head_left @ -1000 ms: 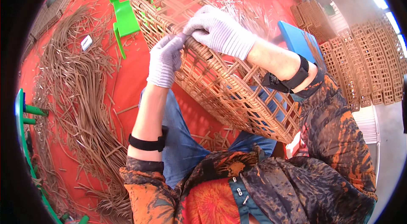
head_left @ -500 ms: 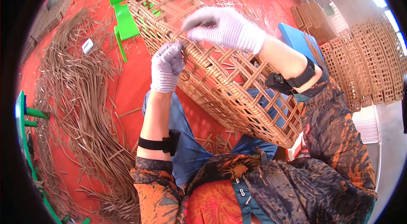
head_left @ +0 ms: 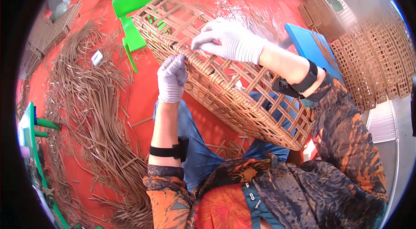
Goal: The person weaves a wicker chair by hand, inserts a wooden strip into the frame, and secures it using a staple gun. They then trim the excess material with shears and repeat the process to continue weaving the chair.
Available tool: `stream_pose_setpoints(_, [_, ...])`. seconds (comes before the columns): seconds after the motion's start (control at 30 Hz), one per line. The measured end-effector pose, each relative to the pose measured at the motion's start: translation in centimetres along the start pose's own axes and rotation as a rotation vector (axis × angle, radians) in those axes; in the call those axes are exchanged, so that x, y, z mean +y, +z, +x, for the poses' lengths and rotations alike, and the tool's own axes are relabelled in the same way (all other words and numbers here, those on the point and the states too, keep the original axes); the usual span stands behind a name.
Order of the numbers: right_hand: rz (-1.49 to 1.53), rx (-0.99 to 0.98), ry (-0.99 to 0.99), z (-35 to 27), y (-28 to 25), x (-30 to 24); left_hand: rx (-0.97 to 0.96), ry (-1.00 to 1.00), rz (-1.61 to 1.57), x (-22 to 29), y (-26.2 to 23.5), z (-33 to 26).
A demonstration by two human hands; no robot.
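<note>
A long brown woven basket [head_left: 216, 81] lies slanted over my knees, its open lattice face up and its braided edge toward me. My left hand [head_left: 172, 79], in a pale striped knit glove, is closed against that braided edge, fingers bunched at the weave. Just above the lattice, to the right of it, hovers my gloved right hand [head_left: 232, 40]. Its fingers curl down toward the thumb in a pinch near the edge. Whatever lies between those fingertips is too small to make out.
Loose brown weaving strips [head_left: 93, 112] heap on the red floor at left. A green chair [head_left: 135, 1] stands beyond the basket, and a blue table or stool [head_left: 310, 49] at right. Stacked woven panels [head_left: 368, 64] line the right side. A green frame [head_left: 32, 142] edges the left.
My right hand has come down slightly and its fingers have drawn closer to the thumb. My left hand keeps its hold at the edge. The whole view has shifted a little.
</note>
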State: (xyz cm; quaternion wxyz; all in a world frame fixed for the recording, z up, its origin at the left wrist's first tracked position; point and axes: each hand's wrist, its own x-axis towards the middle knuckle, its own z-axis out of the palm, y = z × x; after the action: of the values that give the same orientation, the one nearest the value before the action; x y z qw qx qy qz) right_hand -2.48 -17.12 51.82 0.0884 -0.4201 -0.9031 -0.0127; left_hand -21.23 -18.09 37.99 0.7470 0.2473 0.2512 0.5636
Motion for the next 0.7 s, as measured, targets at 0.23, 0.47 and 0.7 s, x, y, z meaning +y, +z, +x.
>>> stream_pose_setpoints(0.23, [0.210, 0.209, 0.031, -4.0, -5.4, 1.8, -0.046, 0.024, -0.021, 0.3, -1.2, 0.1])
stream_pose_setpoints(0.47, [0.207, 0.640, 0.791, -24.9, -12.2, 12.3, -0.008, 0.039, 0.100, -2.2, 0.6, 1.1])
stream_pose_setpoints(0.7, [-0.431, 0.570, 1.669, -60.4, -9.4, 15.8, -0.097, 0.057, 0.101, -1.3, -5.2, 3.1])
